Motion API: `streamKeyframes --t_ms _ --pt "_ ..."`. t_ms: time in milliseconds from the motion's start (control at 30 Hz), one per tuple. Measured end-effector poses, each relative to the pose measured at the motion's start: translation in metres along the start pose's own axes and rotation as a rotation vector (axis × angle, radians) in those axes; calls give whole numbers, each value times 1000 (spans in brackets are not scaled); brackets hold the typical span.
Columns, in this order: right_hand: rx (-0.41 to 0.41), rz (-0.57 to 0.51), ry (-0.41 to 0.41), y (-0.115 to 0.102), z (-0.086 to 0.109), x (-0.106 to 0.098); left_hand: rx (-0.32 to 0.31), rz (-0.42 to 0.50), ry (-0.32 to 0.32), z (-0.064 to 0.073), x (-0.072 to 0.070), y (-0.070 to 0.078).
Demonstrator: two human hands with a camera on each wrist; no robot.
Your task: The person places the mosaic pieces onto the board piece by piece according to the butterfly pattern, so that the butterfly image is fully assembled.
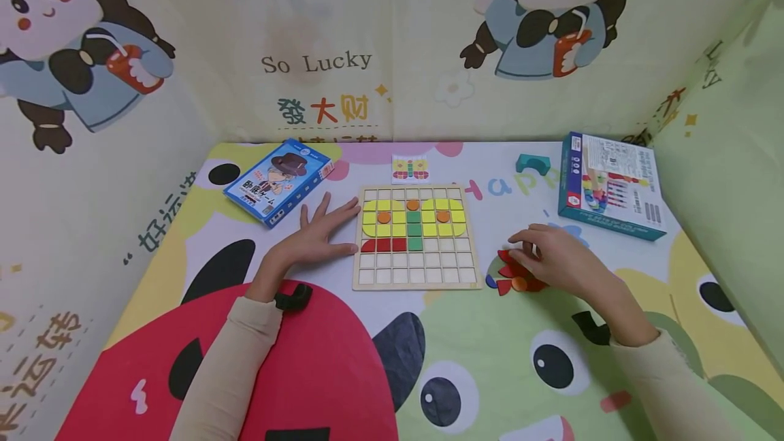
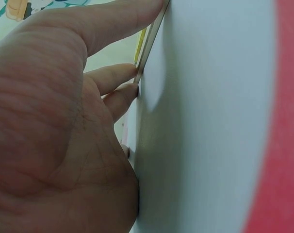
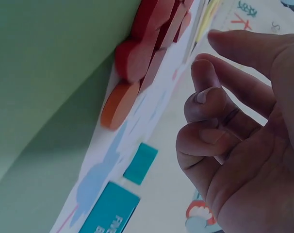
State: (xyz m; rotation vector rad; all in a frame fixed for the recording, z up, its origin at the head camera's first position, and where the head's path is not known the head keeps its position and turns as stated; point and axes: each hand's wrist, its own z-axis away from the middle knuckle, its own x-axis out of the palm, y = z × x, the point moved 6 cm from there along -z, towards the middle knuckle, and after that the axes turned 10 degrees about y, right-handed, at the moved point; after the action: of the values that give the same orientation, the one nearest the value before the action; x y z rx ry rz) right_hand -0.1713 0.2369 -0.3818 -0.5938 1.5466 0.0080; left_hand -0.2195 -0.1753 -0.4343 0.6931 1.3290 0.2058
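Note:
A wooden grid board (image 1: 418, 286) lies at the middle of the table. Yellow pieces (image 1: 399, 230), orange discs, a green column (image 1: 414, 230) and a row of red pieces (image 1: 383, 245) fill part of it. My left hand (image 1: 315, 233) is spread on the table, fingertips and thumb touching the board's left edge. To the right of the board, my right hand (image 1: 560, 260) hovers over a small pile of red pieces (image 1: 531, 282) with an orange disc and a blue piece. In the right wrist view, thumb and forefinger stand slightly apart with nothing visible between them; the other fingers curl loosely.
A picture card (image 1: 410, 169) of a butterfly lies behind the board. A blue box (image 1: 278, 181) rests at the back left, a larger teal-edged box (image 1: 612, 186) at the back right. Near it sits a teal arch block (image 1: 533, 164). Printed cloth covers table and walls.

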Motion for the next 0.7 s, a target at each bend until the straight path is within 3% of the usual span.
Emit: streamKeyframes --t_ms 267,467,700 --pt "5 5 -6 14 9 -6 6 4 1 0 0 0" --pt "-44 -22 -2 16 15 -8 12 9 4 1 -1 0" --pt "-91 -52 -56 13 18 -2 8 10 2 1 -1 0"
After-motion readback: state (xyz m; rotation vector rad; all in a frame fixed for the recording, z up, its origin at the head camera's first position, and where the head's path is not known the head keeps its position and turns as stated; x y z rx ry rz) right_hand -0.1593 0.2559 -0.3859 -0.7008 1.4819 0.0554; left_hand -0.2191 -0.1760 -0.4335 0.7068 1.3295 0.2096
